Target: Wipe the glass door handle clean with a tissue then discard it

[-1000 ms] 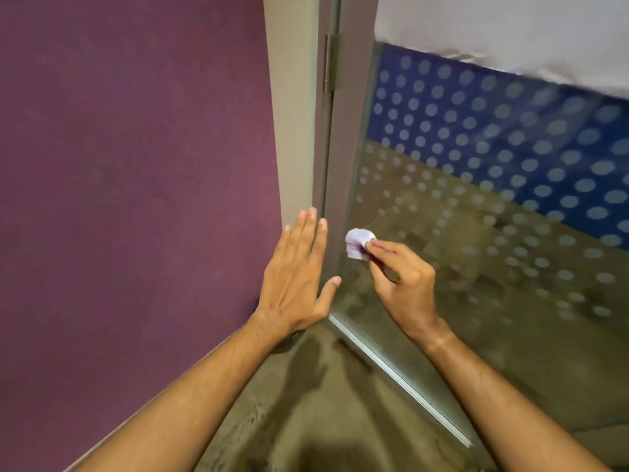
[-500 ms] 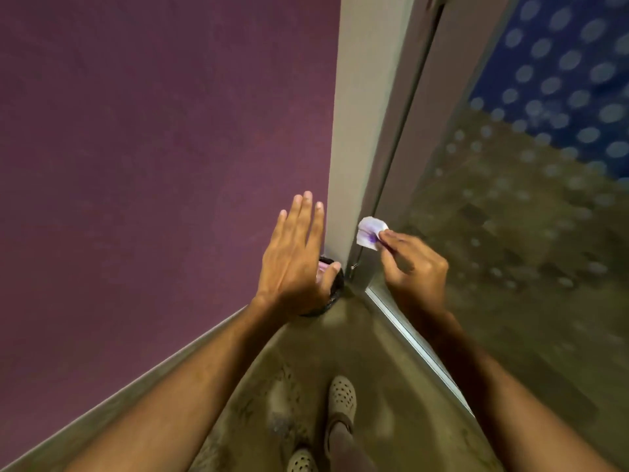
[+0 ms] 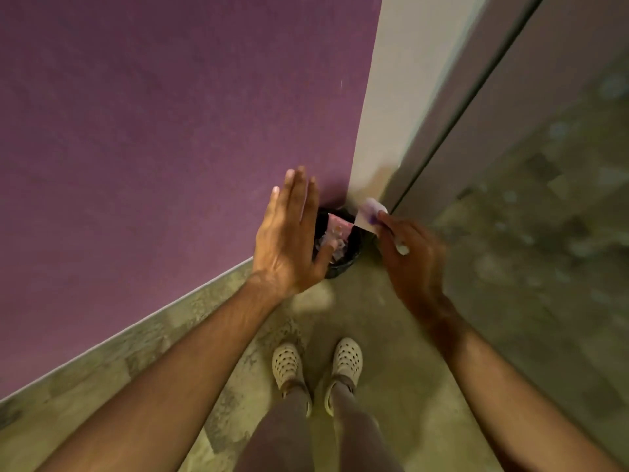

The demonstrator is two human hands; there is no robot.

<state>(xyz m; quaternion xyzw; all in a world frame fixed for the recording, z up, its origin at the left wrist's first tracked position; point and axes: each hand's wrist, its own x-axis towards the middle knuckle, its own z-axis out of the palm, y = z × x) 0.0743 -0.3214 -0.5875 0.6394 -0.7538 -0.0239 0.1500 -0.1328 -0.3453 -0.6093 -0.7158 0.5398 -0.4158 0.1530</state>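
My right hand (image 3: 412, 257) pinches a crumpled white tissue (image 3: 371, 216) with a purple tint between thumb and fingers. The tissue hangs just above the right rim of a small black waste bin (image 3: 345, 257) that stands on the floor in the corner and holds pink and white scraps. My left hand (image 3: 289, 240) hovers flat with straight fingers over the bin's left side, covering part of it and holding nothing. The glass door (image 3: 544, 199) fills the right side; its handle is out of view.
A purple wall (image 3: 170, 131) runs along the left and meets a white door frame (image 3: 384, 114) in the corner behind the bin. My two feet in cream clogs (image 3: 318, 364) stand on the mottled floor just before the bin.
The view has tilted down from the glass door to the floor corner, bringing the bin and my feet into sight. Both hands have dropped towards the bin, the right still pinching the tissue.
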